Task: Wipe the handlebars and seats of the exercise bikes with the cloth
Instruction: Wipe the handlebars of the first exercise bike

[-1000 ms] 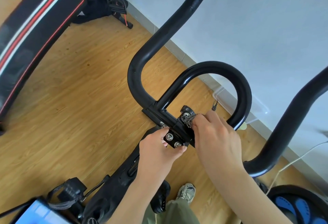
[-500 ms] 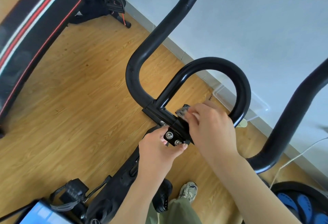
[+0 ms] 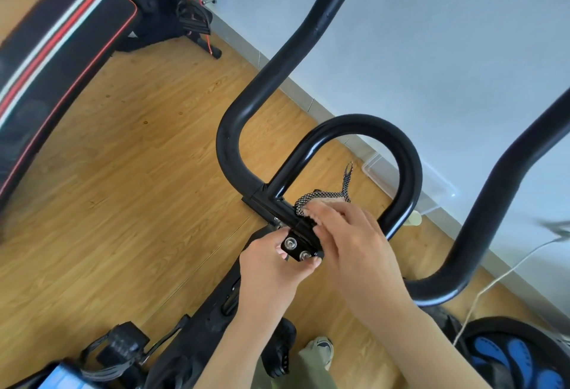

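Note:
The exercise bike's black handlebars (image 3: 385,129) loop in front of me, their tubes meeting at a clamp bracket (image 3: 297,248) with two silver bolts. My left hand (image 3: 271,268) grips that bracket from below, thumb and fingers around it. My right hand (image 3: 351,243) holds a black-and-white speckled cloth (image 3: 317,197) and presses it on the bar just above the bracket. A narrow loop of the cloth sticks up behind my fingers.
A padded bench with red and white stripes (image 3: 52,58) lies at the left on the wooden floor (image 3: 123,188). The bike's pedal (image 3: 123,348) is at the bottom left. A blue-and-black disc (image 3: 518,354) and a white cable (image 3: 499,277) are at the right by the wall.
My right hand has slid the cloth along the bar near the bracket, and more of the cloth now shows above my fingers. My left hand stays on the bracket.

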